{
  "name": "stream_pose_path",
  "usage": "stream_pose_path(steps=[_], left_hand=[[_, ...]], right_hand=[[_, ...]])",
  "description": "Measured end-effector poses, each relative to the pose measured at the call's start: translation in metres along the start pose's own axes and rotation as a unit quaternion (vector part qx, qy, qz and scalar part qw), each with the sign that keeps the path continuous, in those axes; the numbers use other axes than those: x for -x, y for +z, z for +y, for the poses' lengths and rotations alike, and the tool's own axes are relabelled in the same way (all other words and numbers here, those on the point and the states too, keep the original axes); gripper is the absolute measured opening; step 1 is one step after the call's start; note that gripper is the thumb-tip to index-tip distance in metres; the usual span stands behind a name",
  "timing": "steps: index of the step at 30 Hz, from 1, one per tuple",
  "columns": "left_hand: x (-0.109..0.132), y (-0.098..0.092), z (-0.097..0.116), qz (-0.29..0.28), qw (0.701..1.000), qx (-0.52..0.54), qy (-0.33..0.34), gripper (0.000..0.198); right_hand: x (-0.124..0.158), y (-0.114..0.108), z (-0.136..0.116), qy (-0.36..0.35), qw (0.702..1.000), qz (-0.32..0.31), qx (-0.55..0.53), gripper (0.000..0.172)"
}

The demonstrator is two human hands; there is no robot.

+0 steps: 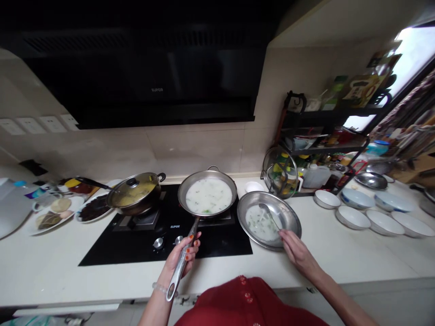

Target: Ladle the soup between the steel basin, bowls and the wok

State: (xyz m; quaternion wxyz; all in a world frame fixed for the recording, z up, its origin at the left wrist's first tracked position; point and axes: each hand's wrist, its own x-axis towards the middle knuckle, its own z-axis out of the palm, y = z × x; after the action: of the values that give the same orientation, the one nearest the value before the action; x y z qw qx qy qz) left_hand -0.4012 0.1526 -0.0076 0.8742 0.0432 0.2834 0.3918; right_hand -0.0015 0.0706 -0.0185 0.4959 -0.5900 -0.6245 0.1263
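Observation:
My left hand (185, 256) is wrapped round the long metal handle of a wok (232, 186) on the right burner. White, milky soup (209, 195) with green bits fills much of the wok. To its right, a wide steel basin (288, 217) stands on the counter with some of the same white soup and greens in it. My right hand (295, 246) closes on the handle of a metal spoon (267, 210), whose head is over the soup in the basin.
On the left burner stands a lidded pan (134, 199) with yellowish food. Plates with dark food (93, 208) and an egg (65, 214) lie further left. Several bowls (353, 217) line the right counter, below a spice rack (326, 149). A range hood (156, 104) hangs above.

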Motion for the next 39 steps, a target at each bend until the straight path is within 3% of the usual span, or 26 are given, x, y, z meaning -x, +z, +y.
stream_pose_path(steps=[3,6,9,11,13,17,24,27,30,33,36,39], left_hand=[[0.0,0.0,0.0,0.002,1.0,0.002,0.0,0.03],[0.001,0.0,0.0,0.004,1.0,-0.001,0.001,0.031],[0.0,0.0,0.001,0.005,1.0,-0.007,-0.004,0.032],[-0.001,0.0,0.001,0.004,1.0,-0.01,-0.007,0.033],[-0.001,-0.001,0.001,0.002,1.0,-0.017,-0.008,0.035],[-0.001,-0.001,0.001,-0.001,1.0,-0.026,-0.006,0.036],[0.002,0.008,0.0,0.014,1.0,-0.007,-0.009,0.025],[0.003,0.01,0.0,0.013,1.0,-0.001,-0.011,0.024],[0.003,0.011,0.0,0.012,1.0,0.006,-0.012,0.023],[0.003,0.012,-0.001,0.016,1.0,0.01,-0.011,0.021],[0.003,0.012,-0.001,0.018,1.0,0.006,-0.006,0.02],[0.002,0.011,-0.001,0.015,1.0,-0.002,0.0,0.02]], right_hand=[[0.002,-0.003,-0.001,0.0,1.0,0.012,-0.004,0.024],[-0.009,-0.007,-0.003,0.114,0.983,0.128,-0.062,0.024],[-0.03,-0.009,-0.012,0.234,0.907,0.295,-0.19,0.021],[-0.045,-0.007,-0.025,0.246,0.858,0.347,-0.288,0.02],[-0.059,-0.002,-0.041,0.241,0.848,0.322,-0.345,0.022],[-0.08,0.025,-0.072,0.218,0.866,0.247,-0.377,0.022],[-0.1,0.089,-0.084,0.165,0.95,0.067,-0.255,0.026],[-0.102,0.109,-0.081,0.132,0.966,0.022,-0.222,0.028],[-0.105,0.124,-0.078,0.149,0.96,0.012,-0.235,0.026],[-0.11,0.13,-0.075,0.214,0.929,0.06,-0.296,0.02],[-0.115,0.128,-0.073,0.249,0.896,0.118,-0.349,0.016],[-0.117,0.122,-0.072,0.249,0.888,0.13,-0.365,0.013]])
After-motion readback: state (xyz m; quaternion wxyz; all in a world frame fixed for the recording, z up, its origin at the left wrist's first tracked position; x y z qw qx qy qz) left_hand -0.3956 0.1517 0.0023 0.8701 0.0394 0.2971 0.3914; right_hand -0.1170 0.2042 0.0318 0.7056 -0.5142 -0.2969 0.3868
